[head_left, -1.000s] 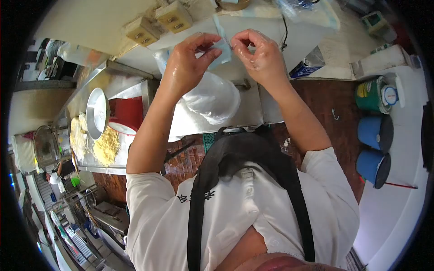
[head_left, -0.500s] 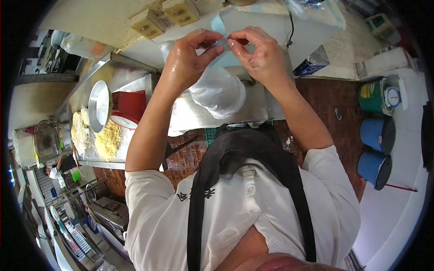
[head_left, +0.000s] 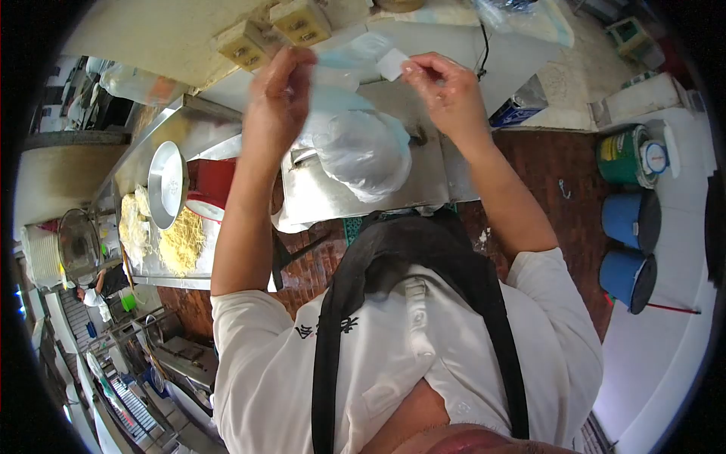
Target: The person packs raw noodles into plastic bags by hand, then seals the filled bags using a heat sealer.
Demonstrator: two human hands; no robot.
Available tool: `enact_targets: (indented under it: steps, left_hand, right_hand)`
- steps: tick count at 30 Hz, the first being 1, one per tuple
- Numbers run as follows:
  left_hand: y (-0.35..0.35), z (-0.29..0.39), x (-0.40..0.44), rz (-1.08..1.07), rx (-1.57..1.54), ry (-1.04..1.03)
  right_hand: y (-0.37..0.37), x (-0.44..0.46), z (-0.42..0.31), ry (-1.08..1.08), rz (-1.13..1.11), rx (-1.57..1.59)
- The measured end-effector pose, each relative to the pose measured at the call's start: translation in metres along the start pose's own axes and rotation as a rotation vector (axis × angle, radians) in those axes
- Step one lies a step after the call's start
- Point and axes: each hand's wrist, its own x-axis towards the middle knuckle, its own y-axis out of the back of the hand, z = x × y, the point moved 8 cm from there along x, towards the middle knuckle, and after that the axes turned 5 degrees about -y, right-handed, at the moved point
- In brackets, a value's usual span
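My right hand (head_left: 446, 85) pinches a small white square piece (head_left: 392, 65), paper or plastic, between thumb and fingertips. My left hand (head_left: 280, 87) is raised on the other side, its curled fingers smeared by motion. Whether anything is held in them I cannot make out. Thin bluish film (head_left: 344, 57) stretches between the two hands, blurred. Below them, a bulging clear plastic bag (head_left: 363, 155) with whitish contents rests on a steel surface (head_left: 302, 193).
On the left, a metal pan (head_left: 167, 184) tops a red scale (head_left: 208, 181), near yellow noodles (head_left: 181, 244). Switch boxes (head_left: 300, 21) line the back ledge. Blue buckets (head_left: 628, 280) and a green tin (head_left: 624, 157) stand right. Another person (head_left: 94, 295) is far left.
My hands were close together, pinching above the bag, and have moved apart. The left went outward to the left. The white piece now shows clearly in my right fingers.
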Motion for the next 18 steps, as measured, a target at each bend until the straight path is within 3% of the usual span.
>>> enact_targets:
  steps: [1, 3, 7, 11, 15, 18]
  left_hand:
    - [0.017, -0.005, 0.003, 0.087, 0.189, -0.107]
    - [0.044, 0.002, -0.008, 0.16, 0.423, -0.109]
    - [-0.001, 0.015, -0.043, -0.014, 0.318, -0.06]
    - [-0.032, 0.016, -0.058, -0.174, 0.132, 0.07]
    - [-0.047, -0.008, -0.067, -0.304, 0.009, 0.257]
    - [-0.047, 0.001, -0.065, -0.288, -0.021, 0.191]
  right_hand:
    - [0.007, -0.005, 0.004, 0.013, 0.03, -0.056]
    - [0.022, -0.014, 0.011, 0.042, 0.093, -0.169]
    - [0.012, -0.063, -0.002, 0.372, 0.07, -0.451]
    - [-0.037, -0.115, 0.005, 0.48, -0.15, -0.575]
    - [-0.049, -0.129, -0.004, 0.386, -0.245, -0.407]
    - [-0.042, -0.131, -0.002, 0.301, -0.24, -0.287]
